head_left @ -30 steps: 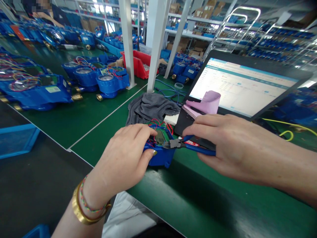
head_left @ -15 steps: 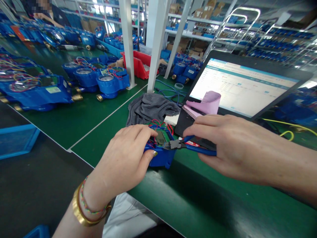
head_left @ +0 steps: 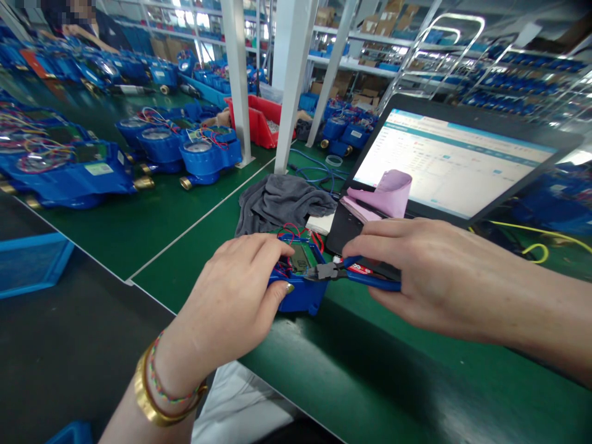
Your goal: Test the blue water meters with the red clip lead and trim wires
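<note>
A small blue meter box [head_left: 303,295] with a green circuit board and red and blue wires sits on the green table [head_left: 361,370] near its front edge. My left hand [head_left: 234,293] is wrapped round the box's left side, thumb on its front wall. My right hand [head_left: 430,274] grips blue-handled cutting pliers [head_left: 345,272], whose jaws rest over the box's right edge by the board.
An open laptop [head_left: 448,163] with pink papers [head_left: 386,194] on it stands just behind my right hand. A grey cloth [head_left: 282,200] lies behind the box. Several blue water meters [head_left: 203,154] line the left. White posts [head_left: 291,80] and a red bin [head_left: 259,117] stand further back.
Almost nothing differs. The pliers' jaws have edged slightly up and toward the board; both hands keep their hold.
</note>
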`<state>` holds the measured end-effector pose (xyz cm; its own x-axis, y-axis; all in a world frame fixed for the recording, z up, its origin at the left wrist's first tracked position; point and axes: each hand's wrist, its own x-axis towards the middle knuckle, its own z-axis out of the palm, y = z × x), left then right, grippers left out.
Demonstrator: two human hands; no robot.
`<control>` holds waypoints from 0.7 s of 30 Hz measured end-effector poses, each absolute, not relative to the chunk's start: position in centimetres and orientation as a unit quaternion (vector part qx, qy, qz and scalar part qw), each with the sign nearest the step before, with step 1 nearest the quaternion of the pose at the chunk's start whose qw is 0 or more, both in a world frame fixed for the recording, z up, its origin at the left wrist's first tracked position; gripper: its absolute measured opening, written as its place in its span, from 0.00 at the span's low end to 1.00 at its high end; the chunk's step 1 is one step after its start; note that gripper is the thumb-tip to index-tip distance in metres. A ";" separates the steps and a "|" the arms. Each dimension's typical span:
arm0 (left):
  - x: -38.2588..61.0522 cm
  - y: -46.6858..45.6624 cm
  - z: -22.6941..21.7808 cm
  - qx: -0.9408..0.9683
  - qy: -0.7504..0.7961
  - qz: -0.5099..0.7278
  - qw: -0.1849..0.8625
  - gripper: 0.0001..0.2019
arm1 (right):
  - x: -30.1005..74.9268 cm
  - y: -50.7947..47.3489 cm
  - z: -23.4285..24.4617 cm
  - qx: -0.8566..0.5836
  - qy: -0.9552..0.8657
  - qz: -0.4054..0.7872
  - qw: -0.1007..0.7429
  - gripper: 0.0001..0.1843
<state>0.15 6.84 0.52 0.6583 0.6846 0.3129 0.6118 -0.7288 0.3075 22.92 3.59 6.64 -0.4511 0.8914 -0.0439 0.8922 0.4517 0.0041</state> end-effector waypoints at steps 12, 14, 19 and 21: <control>0.2 6.8 0.5 0.906 0.355 0.214 0.087 0.12 | 22.6 4.0 7.2 0.510 0.858 0.007 0.056 0.08; 0.2 6.8 0.5 0.906 0.355 0.214 0.086 0.11 | 22.6 4.0 7.3 0.512 0.857 0.002 0.061 0.08; 0.2 6.8 0.4 0.905 0.357 0.215 0.086 0.11 | 22.7 4.0 7.4 0.510 0.859 -0.010 0.049 0.08; 0.1 6.8 0.4 0.905 0.357 0.216 0.089 0.11 | 22.7 4.0 7.4 0.504 0.863 -0.012 0.039 0.08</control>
<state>0.12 6.77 0.44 0.6526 0.6835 0.3271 0.6065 -0.7299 0.3153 22.72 4.00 7.41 -0.4891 0.8685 -0.0802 0.8704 0.4919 0.0185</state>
